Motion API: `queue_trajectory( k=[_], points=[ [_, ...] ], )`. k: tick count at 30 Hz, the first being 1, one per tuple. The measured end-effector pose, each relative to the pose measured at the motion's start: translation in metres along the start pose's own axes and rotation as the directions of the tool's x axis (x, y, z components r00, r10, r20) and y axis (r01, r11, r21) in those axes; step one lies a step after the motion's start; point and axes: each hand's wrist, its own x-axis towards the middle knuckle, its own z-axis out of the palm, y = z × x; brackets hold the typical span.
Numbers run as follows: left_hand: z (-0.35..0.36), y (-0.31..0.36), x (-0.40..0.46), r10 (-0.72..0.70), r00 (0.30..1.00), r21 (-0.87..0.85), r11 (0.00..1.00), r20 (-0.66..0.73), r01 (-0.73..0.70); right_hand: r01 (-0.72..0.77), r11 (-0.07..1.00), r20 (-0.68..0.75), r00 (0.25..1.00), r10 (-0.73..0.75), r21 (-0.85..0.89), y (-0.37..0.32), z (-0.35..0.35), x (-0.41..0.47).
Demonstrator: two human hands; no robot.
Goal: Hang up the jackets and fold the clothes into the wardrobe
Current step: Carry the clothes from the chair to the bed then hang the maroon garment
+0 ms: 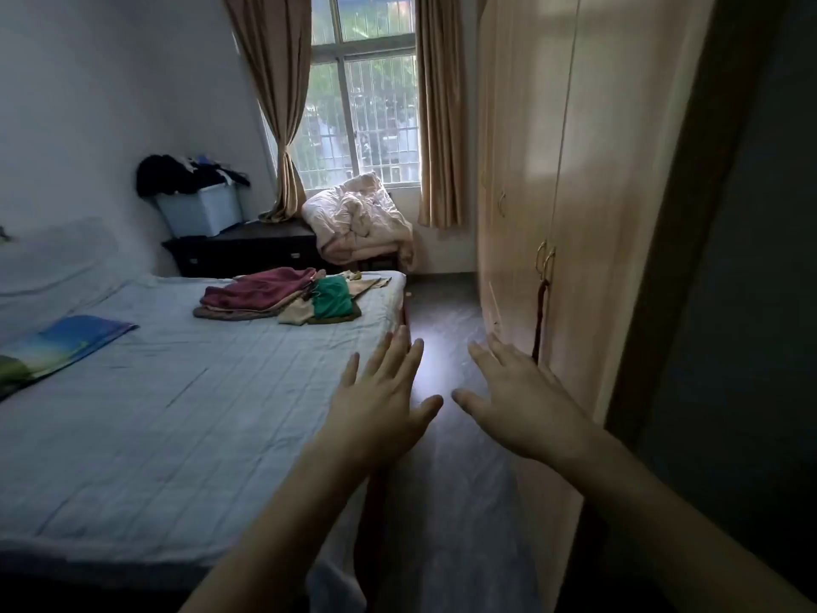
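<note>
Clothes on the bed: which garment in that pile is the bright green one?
The green garment at the pile's right end, nearest the wardrobe. The maroon garment lies left of it, with beige pieces between and behind.

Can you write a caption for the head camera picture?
Open left hand and right hand reach toward clothes on bed.

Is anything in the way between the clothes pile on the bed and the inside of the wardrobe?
Yes. The wardrobe doors look closed, so they block the way in. Between the clothes pile and the wardrobe only bare floor shows.
</note>
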Motion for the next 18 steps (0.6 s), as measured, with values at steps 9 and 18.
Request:
queue_trajectory(
  k=[9,18],
  points=[
    [0.007,-0.063,0.07,-0.003,1.0,0.049,0.999,-0.017,0.004,0.014,1.0,-0.012,1.0,-0.014,-0.008,-0.021,0.022,0.088],
    [0.01,-0.161,0.167,0.009,0.997,0.019,1.0,-0.078,-0.008,-0.003,1.0,-0.047,0.999,0.002,-0.023,-0.065,0.056,0.211]
  ],
)
